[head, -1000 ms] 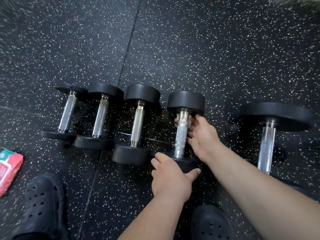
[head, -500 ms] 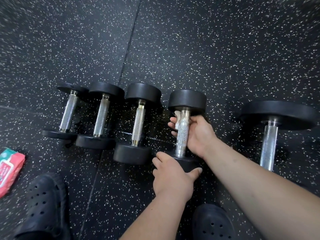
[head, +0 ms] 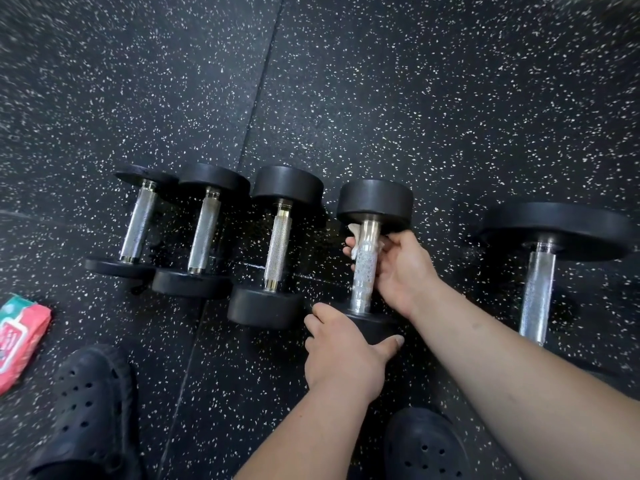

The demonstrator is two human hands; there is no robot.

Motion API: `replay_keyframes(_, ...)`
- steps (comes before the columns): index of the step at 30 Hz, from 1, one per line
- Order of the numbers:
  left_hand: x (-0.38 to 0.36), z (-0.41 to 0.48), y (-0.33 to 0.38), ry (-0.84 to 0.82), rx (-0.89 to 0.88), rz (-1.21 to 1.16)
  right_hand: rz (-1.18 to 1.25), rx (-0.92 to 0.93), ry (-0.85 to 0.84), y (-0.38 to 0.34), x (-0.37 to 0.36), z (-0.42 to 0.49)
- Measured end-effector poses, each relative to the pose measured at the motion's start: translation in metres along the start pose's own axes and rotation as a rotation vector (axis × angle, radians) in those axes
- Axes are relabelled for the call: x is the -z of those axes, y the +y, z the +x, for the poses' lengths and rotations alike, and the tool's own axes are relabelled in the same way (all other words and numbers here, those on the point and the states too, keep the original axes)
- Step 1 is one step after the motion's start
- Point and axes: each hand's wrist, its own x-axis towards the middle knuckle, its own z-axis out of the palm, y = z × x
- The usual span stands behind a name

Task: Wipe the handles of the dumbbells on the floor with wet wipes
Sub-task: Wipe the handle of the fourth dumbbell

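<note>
Wrapping wipe (head: 354, 233) round dumbbell handle (head: 364, 271), right hand (head: 403, 268); left hand (head: 341, 353) grips weight (head: 369, 325).

Knurled shiny metal handles (head: 277, 251); matt black rubber heads (head: 375, 201); speckled rubber floor (head: 415, 98); glossy plastic wipes pack (head: 20, 336).

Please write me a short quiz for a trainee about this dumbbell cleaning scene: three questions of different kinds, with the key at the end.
1. True or false: the right hand wraps a white wipe round a dumbbell handle.
2. How many dumbbells lie in the row on the floor?
3. The fingers of the left hand grip: A) the pack of wipes; B) the near weight head of the dumbbell being wiped; C) a shoe.
Key: 1 true; 2 five; 3 B.
</note>
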Motion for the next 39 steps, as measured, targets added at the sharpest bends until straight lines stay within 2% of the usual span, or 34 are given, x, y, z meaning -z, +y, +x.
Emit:
replay_keyframes(4, 0.000, -0.001, 0.001, 0.006, 0.001, 0.001, -0.036, 0.038, 0.047, 0.003, 0.009, -0.005)
replay_keyframes(9, 0.001, -0.005, 0.003, 0.005, 0.011, 0.018, -0.138, 0.040, -0.020, -0.005, 0.005, -0.013)
replay_keyframes(13, 0.004, -0.006, 0.005, 0.003, 0.015, 0.028, -0.069, 0.071, 0.136, -0.001, 0.011, -0.018)
replay_keyframes(15, 0.003, -0.006, 0.005, 0.007, 0.017, 0.030, -0.114, 0.131, 0.165, 0.000, 0.013, -0.026)
replay_keyframes(19, 0.004, -0.007, 0.006, 0.009, 0.010, 0.040, -0.361, 0.231, 0.125, -0.001, 0.005, -0.036)
replay_keyframes(23, 0.006, -0.006, 0.005, -0.010, -0.004, 0.042, -0.663, 0.360, 0.167, 0.005, -0.001, -0.044)
replay_keyframes(29, 0.005, -0.004, 0.002, -0.007, -0.010, 0.037, -1.168, 0.621, 0.140, 0.026, 0.011, -0.068)
replay_keyframes(39, 0.003, -0.003, 0.000, 0.009, -0.029, 0.039, -1.479, 0.761, 0.150, 0.026, 0.014, -0.072)
